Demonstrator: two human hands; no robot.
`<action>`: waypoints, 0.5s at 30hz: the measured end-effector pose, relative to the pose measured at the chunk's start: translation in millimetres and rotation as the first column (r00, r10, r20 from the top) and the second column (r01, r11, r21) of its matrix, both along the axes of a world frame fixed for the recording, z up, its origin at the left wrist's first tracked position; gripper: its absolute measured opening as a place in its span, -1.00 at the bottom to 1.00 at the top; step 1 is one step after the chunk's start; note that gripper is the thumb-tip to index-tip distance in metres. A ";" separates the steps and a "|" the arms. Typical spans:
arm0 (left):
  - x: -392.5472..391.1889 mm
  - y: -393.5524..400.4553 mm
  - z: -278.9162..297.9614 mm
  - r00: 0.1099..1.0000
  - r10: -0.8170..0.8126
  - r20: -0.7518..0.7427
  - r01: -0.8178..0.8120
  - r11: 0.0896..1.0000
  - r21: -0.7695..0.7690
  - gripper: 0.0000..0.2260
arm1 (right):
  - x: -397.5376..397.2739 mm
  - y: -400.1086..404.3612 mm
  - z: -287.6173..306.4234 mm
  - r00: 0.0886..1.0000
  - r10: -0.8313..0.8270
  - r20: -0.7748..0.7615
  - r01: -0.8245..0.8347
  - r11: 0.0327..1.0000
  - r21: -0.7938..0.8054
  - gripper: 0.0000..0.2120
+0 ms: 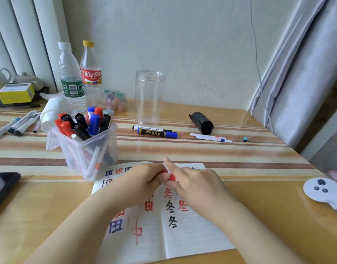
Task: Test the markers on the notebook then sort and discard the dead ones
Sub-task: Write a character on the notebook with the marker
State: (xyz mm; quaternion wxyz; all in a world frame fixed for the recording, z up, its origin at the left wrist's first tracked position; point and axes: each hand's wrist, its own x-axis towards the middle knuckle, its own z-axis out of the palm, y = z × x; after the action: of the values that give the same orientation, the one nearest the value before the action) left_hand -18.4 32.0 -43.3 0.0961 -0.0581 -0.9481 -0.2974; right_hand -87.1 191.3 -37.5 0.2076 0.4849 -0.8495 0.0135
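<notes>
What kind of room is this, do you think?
Probably a desk at home, pushed against a wall: a curtain hangs beside it, drink bottles and a tub of markers stand on it, and a scribbled notebook lies open.

The notebook [163,221] bears handwritten 田, 中 and 冬 in red, blue and black; the yellow-capped bottle [90,73] label reads 可口可乐.
</notes>
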 end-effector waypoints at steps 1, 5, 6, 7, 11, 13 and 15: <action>0.2 -1.0 2.0 0.999 0.033 0.006 -0.033 0.999 -0.003 -0.82 | 1.7 4.0 3.3 0.994 -0.038 0.099 0.038 0.999 0.005 -0.41; -0.6 -7.7 5.5 0.992 0.124 0.014 -0.124 0.992 0.006 -0.85 | 7.9 38.8 12.9 0.733 0.000 0.680 0.197 0.957 -0.213 -0.57; -0.8 -7.3 5.2 0.993 0.121 0.008 -0.121 0.993 0.012 -0.86 | 8.0 46.7 14.4 0.671 0.069 0.738 0.223 0.931 -0.290 -0.61; -0.5 -5.6 4.7 0.994 0.111 0.000 -0.111 0.994 0.014 -0.87 | 8.2 51.3 15.1 0.609 0.154 0.778 0.245 0.897 -0.369 -0.61; 1.0 5.2 2.6 0.996 0.073 -0.047 -0.072 0.997 0.015 -0.88 | 16.7 52.5 11.6 0.208 0.482 0.851 0.472 0.713 -0.519 -0.77; 0.0 6.0 0.7 0.995 0.081 -0.053 -0.080 0.997 0.008 -0.84 | 20.6 49.2 9.3 -0.012 0.642 0.767 0.603 0.616 -0.507 -0.67; -1.3 5.1 -1.2 0.995 0.079 -0.061 -0.079 0.997 0.000 -0.82 | 25.5 45.8 6.9 -0.124 0.721 0.681 0.685 0.559 -0.467 -0.69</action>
State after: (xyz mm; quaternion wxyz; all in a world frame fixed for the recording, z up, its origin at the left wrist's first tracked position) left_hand -19.6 37.1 -44.5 0.1366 -0.0297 -0.9466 -0.2904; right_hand -61.6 237.1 -30.6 -0.3125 0.1350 -0.5363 0.7724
